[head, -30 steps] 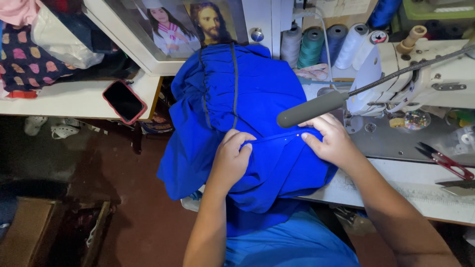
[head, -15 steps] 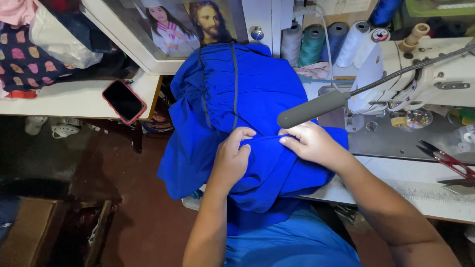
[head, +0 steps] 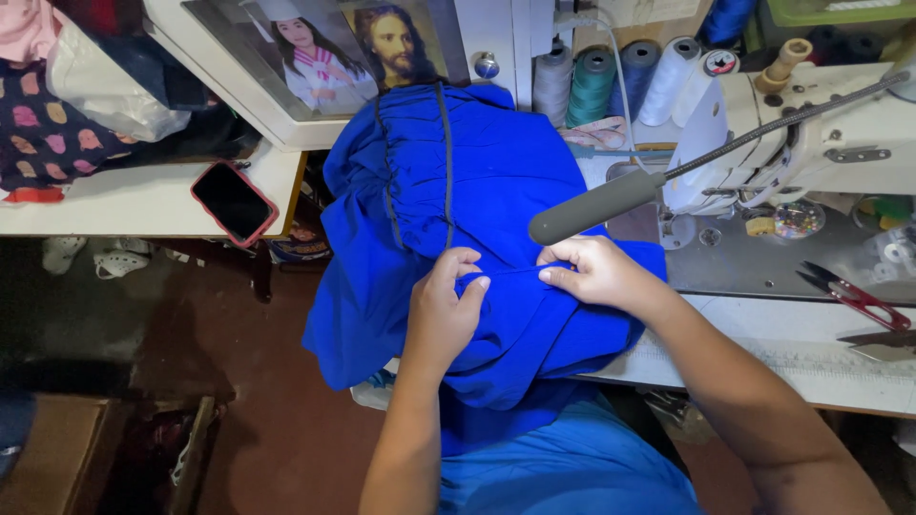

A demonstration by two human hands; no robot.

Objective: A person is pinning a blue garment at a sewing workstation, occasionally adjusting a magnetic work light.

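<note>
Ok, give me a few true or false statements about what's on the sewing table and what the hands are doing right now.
1. Both hands pinch a fold of the blue cloth. True: left hand, right hand.
2. The phone lies on the sewing machine. False: it lies on the white table to the left.
3. The thread spools stand behind the cloth. True.
4. The right hand holds the scissors. False: they lie on the table, apart from it.
</note>
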